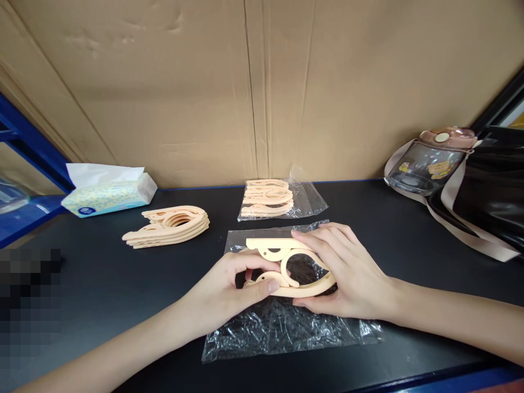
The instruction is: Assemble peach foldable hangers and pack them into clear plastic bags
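Note:
Between my hands is a beige plastic folding clothes hanger [311, 289], folded into a compact loop with its curved hook in the middle. My left hand [241, 284] pinches its left end between thumb and fingers. Around its right end wrap the fingers and thumb of my right hand [347, 273], which hide that part. Whether more than one hanger is held, I cannot tell. Under both hands a clear plastic bag [282, 333] lies crumpled on the black table [123, 305]. To the left sits a stack of similar folded hangers [172, 226].
Behind my hands lies a clear bag of folded hangers [268, 197]. A tissue pack [108, 194] stands at the back left. At the right, a strapped water bottle [429, 164] leans by a black bag [491, 191]. Cardboard [204, 93] walls off the back.

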`<state>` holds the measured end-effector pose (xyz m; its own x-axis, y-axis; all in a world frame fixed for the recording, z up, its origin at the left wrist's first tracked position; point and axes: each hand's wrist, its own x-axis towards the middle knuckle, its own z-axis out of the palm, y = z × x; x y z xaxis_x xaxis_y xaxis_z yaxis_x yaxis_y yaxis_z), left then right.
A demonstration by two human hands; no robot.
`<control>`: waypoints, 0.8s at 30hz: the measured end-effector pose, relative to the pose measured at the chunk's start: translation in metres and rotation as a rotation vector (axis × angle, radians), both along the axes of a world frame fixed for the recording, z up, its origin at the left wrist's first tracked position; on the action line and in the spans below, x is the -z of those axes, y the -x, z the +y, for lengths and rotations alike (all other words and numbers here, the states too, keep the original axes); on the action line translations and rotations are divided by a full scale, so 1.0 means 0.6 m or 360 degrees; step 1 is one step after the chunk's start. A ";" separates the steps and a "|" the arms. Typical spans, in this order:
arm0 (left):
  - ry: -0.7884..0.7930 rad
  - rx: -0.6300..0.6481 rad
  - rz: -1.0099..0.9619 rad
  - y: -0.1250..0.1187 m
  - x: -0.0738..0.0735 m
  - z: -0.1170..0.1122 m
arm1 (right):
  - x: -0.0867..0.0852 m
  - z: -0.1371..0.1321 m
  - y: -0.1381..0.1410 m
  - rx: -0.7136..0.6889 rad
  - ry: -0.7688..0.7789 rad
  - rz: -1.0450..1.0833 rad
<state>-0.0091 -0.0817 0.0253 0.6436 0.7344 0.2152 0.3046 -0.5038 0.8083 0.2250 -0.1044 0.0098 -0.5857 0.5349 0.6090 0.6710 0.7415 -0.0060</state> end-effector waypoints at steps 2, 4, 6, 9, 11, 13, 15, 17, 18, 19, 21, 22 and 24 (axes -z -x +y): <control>-0.0040 -0.0013 -0.0003 0.000 0.002 0.000 | 0.001 -0.001 0.001 0.0000 0.0007 0.0000; -0.0072 -0.0009 -0.0001 0.001 0.003 -0.001 | 0.001 -0.002 0.001 -0.0010 0.0002 0.0010; -0.0108 0.0036 0.0004 0.003 0.002 -0.002 | 0.000 -0.003 0.000 -0.0010 -0.0014 0.0025; -0.0212 0.0123 0.0057 0.014 -0.007 0.002 | -0.011 0.006 -0.011 0.0040 -0.0048 0.0028; -0.0326 0.0131 0.0155 0.027 -0.016 0.009 | -0.025 0.019 -0.028 0.0103 -0.0021 -0.0003; -0.0418 0.0097 0.0314 0.045 -0.026 0.020 | -0.044 0.034 -0.052 0.0144 0.0065 -0.0044; -0.0411 0.0042 0.0529 0.063 -0.035 0.033 | -0.064 0.049 -0.078 0.0166 0.0238 -0.0098; -0.0338 0.0061 0.0773 0.081 -0.039 0.046 | -0.082 0.058 -0.103 0.0219 0.0413 -0.0142; -0.0265 0.0095 0.0896 0.089 -0.040 0.052 | -0.090 0.060 -0.114 0.0233 0.0512 -0.0171; -0.0182 0.0138 0.1011 0.095 -0.039 0.057 | -0.097 0.061 -0.123 0.0232 0.0612 -0.0232; -0.0029 0.0233 0.1193 0.105 -0.037 0.065 | -0.109 0.058 -0.137 0.0286 0.0747 -0.0312; 0.0018 0.0272 0.1253 0.108 -0.036 0.068 | -0.113 0.055 -0.142 0.0314 0.0801 -0.0342; 0.0046 0.0322 0.1323 0.113 -0.038 0.073 | -0.120 0.049 -0.150 0.0375 0.0901 -0.0407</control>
<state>-0.0771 -0.0379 0.0478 0.7034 0.5863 -0.4019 0.7105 -0.5949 0.3757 0.3150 -0.0747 0.0816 -0.5029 0.8627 0.0540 0.8466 0.5041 -0.1707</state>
